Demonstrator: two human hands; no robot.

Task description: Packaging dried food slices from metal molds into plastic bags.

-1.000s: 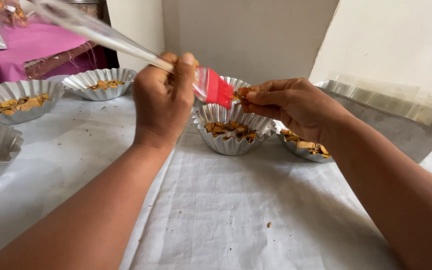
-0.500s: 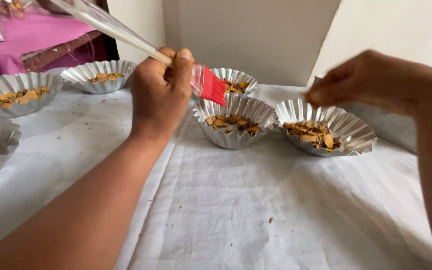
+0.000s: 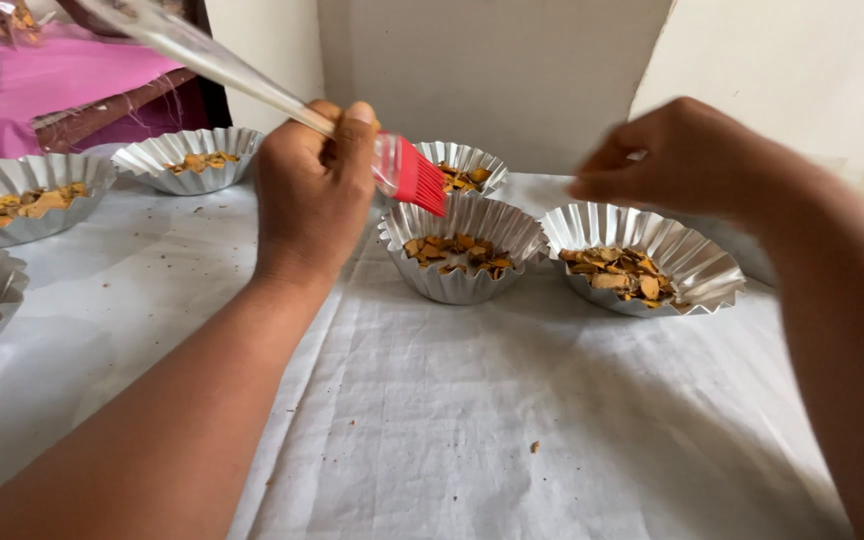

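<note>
Brush with red bristles gripped in left hand over filled tin cup; right hand lifted, loosely curled, empty; every cup near the hands already holds orange chips.

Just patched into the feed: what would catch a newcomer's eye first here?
The left hand grips a clear-handled brush with a red silicone head, held over the middle fluted foil cup of orange-brown flakes. The right hand, blurred and empty as far as shows, hangs above the cup on the right. More filled cups stand at far left on the white cloth.
</note>
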